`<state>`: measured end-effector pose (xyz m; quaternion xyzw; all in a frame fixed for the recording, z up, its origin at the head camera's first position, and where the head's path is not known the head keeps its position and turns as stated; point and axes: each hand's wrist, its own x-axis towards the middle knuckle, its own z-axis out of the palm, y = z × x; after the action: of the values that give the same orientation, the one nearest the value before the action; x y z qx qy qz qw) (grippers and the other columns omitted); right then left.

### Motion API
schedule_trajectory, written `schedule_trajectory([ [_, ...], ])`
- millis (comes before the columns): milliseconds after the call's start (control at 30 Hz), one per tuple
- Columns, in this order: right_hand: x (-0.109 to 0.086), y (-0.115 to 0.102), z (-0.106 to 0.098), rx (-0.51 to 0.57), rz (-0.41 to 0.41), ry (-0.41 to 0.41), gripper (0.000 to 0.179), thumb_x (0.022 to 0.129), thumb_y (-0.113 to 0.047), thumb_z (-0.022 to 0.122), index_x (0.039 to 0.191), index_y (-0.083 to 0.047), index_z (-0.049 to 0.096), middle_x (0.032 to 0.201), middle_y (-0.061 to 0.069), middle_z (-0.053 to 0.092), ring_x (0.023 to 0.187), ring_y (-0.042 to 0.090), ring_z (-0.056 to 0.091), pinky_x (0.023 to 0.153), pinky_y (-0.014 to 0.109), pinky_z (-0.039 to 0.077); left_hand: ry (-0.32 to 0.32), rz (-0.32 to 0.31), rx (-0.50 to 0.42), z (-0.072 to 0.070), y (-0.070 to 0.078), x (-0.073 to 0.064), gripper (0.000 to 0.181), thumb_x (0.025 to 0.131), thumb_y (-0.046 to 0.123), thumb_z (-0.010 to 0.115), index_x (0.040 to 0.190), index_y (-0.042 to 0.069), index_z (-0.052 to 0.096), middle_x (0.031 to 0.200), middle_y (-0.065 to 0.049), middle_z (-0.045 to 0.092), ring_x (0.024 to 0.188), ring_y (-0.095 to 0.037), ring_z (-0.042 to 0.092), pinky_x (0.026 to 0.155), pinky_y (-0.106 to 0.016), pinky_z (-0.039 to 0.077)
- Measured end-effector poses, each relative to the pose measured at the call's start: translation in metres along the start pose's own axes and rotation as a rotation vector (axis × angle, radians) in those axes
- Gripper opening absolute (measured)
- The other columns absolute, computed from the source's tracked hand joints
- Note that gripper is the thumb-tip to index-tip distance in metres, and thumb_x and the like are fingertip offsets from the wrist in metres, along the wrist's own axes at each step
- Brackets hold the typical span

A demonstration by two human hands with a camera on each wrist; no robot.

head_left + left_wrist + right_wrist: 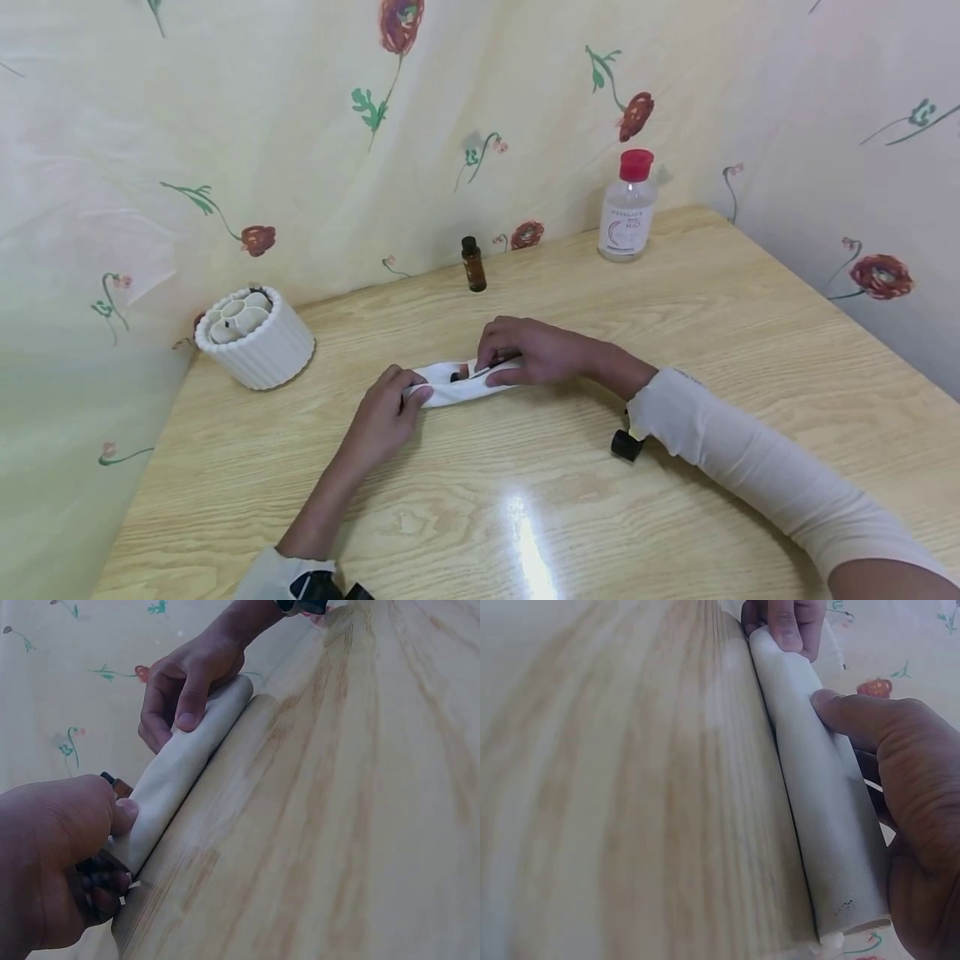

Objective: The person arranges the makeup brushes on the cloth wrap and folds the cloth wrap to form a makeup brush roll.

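A long white roll of soft sheet-like material [465, 392] lies across the middle of the wooden table, its top side partly parted. Small dark and brown bits show inside the gap; what they are I cannot tell. My left hand [386, 412] pinches the left end, thumb on the near face. Toward the other end, my right hand [536, 350] holds the roll with its thumb on the near side and its fingers curled over the gap. In the right wrist view, the roll [817, 787] looks smooth and rounded, with small dark print near one end.
A white ribbed holder with round compartments [258, 346] stands at the left of the table [420, 500]. Near the back wall are a small brown bottle with a black cap [474, 265] and a clear bottle with a red lid [627, 208]. Flower-patterned sheeting covers the walls.
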<state>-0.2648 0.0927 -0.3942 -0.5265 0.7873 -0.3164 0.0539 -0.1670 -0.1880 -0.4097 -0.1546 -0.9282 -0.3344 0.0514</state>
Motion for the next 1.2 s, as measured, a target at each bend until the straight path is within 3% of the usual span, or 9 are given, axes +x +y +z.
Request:
schedule_trajectory([
  [433, 0.004, -0.001, -0.001, -0.033, -0.060, -0.038, 0.007, 0.097, -0.030, 0.070, 0.097, -0.023, 0.067, 0.112, -0.010, 0.058, 0.105, 0.010, 0.050, 0.091, 0.031, 0.046, -0.003, 0.003, 0.020, 0.000, -0.004, 0.004, 0.016, 0.101, 0.023, 0.062, 0.105, 0.009, 0.069, 0.090, 0.001, 0.053, 0.069, -0.014, 0.045, 0.063, -0.031, 0.041],
  [733, 0.013, -0.001, -0.002, -0.064, -0.088, -0.072, 0.008, 0.094, -0.026, 0.070, 0.092, -0.024, 0.062, 0.107, -0.011, 0.058, 0.098, 0.013, 0.047, 0.087, 0.035, 0.039, -0.009, 0.026, 0.022, -0.001, -0.003, 0.005, 0.015, 0.101, 0.021, 0.062, 0.104, 0.009, 0.068, 0.090, 0.000, 0.053, 0.069, -0.013, 0.045, 0.063, -0.031, 0.041],
  [967, 0.011, -0.003, 0.001, -0.087, -0.019, -0.063, 0.009, 0.094, -0.027, 0.069, 0.096, -0.024, 0.062, 0.107, -0.011, 0.059, 0.098, 0.014, 0.046, 0.087, 0.034, 0.039, -0.002, 0.011, 0.025, 0.000, -0.003, 0.004, 0.015, 0.102, 0.021, 0.061, 0.105, 0.009, 0.069, 0.092, 0.000, 0.054, 0.069, -0.014, 0.045, 0.063, -0.031, 0.041],
  [1100, 0.000, -0.005, 0.000, -0.118, 0.035, -0.013, 0.017, 0.097, -0.034, 0.069, 0.101, -0.021, 0.060, 0.101, -0.008, 0.056, 0.096, 0.013, 0.046, 0.082, 0.030, 0.042, -0.012, -0.009, 0.024, 0.001, -0.003, 0.002, 0.014, 0.102, 0.022, 0.061, 0.106, 0.010, 0.068, 0.093, 0.002, 0.054, 0.070, -0.014, 0.046, 0.063, -0.031, 0.041],
  [1200, -0.010, -0.009, -0.005, -0.215, 0.024, 0.061, 0.021, 0.095, -0.035, 0.070, 0.102, -0.018, 0.059, 0.099, -0.008, 0.056, 0.092, 0.012, 0.045, 0.078, 0.028, 0.042, -0.015, -0.018, 0.022, 0.001, -0.002, 0.001, 0.015, 0.103, 0.023, 0.059, 0.107, 0.011, 0.068, 0.092, 0.002, 0.053, 0.070, -0.015, 0.045, 0.063, -0.032, 0.041],
])
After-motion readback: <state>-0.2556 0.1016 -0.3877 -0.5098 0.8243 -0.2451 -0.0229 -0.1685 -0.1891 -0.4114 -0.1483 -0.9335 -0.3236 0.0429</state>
